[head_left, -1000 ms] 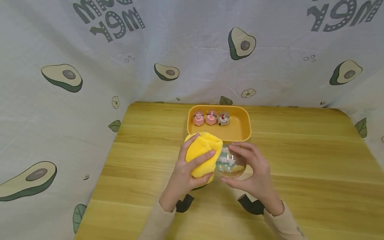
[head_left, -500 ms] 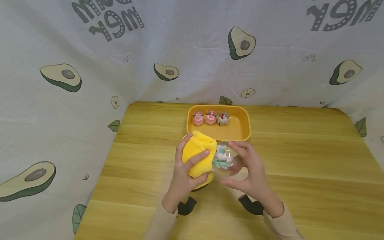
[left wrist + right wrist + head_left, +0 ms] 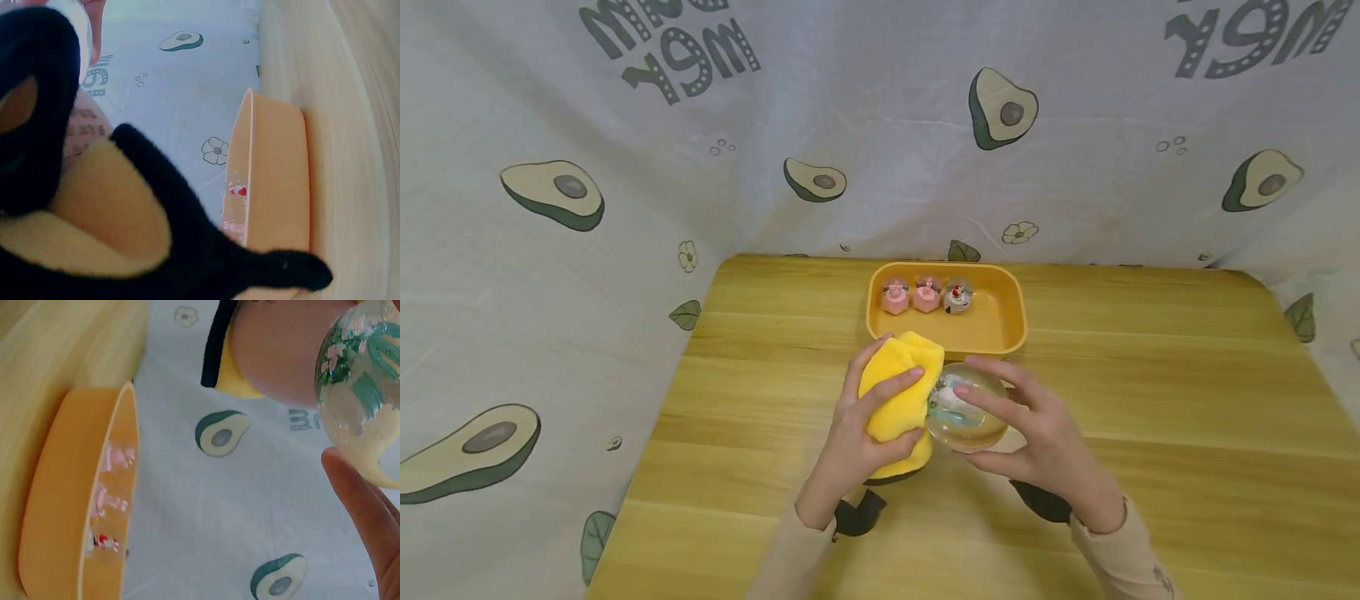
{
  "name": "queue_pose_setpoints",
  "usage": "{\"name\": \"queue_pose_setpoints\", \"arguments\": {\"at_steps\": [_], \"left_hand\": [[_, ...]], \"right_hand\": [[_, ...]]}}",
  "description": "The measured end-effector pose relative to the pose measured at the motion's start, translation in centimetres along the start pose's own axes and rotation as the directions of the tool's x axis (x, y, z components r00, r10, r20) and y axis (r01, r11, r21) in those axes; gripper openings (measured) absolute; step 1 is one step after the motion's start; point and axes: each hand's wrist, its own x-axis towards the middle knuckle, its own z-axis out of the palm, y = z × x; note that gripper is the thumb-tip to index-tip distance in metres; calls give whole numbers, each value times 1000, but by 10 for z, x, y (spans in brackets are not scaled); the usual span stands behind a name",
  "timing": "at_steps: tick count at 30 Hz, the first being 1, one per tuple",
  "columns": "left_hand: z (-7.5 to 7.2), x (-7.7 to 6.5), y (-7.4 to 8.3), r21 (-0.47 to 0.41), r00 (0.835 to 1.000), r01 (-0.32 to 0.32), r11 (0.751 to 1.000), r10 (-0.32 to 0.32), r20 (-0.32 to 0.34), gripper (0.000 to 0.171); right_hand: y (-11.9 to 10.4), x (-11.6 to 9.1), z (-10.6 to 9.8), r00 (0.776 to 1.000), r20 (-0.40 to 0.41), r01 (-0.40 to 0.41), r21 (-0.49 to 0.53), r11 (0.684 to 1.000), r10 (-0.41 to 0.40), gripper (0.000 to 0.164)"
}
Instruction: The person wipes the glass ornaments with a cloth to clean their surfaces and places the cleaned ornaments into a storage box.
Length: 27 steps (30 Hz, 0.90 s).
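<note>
In the head view my left hand grips a bunched yellow cloth with dark trim. The cloth is against the left side of a clear snow globe with white and teal figures inside. My right hand holds the globe from the right, thumb below and fingers over the top and front. The right wrist view shows a rounded pink base beside the glass, with yellow cloth behind it. Much of the left wrist view is filled by the cloth's black trim; part of the pink base shows.
An orange-yellow tray stands just beyond the hands. In its left part sit two small pink globes and a white-and-red one. The wooden table meets an avocado-print curtain at the back.
The globe has turned a little between the hands, and its figures show less clearly. My right fingers have shifted onto the glass front. The cloth has moved slightly left.
</note>
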Motion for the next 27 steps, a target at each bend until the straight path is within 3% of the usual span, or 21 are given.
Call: {"name": "queue_pose_setpoints", "arguments": {"at_steps": [4, 10, 15, 18, 21, 27], "left_hand": [[3, 0, -1, 66, 1000, -30, 997, 30, 1, 61], [9, -1, -7, 155, 991, -123, 980, 130, -36, 62], [13, -4, -12, 119, 988, -125, 985, 134, -78, 64], [13, -6, -14, 56, 990, -88, 995, 93, -102, 66], [10, -6, -15, 9, 992, -48, 999, 49, -118, 66], [2, -3, -15, -31, 996, -3, 1000, 0, -88, 64]], "right_hand": [[-7, 7, 3, 992, -89, -78, 130, 988, 90, 58], [-21, 15, 8, 957, -199, -167, 214, 962, 210, 62], [-20, 11, 14, 948, -219, -189, 205, 960, 233, 64], [-15, 4, 16, 962, -178, -186, 133, 974, 208, 68], [-9, -2, 15, 986, -96, -132, 43, 990, 136, 67], [-6, -2, 6, 997, 71, -26, -70, 997, 31, 42]]}}
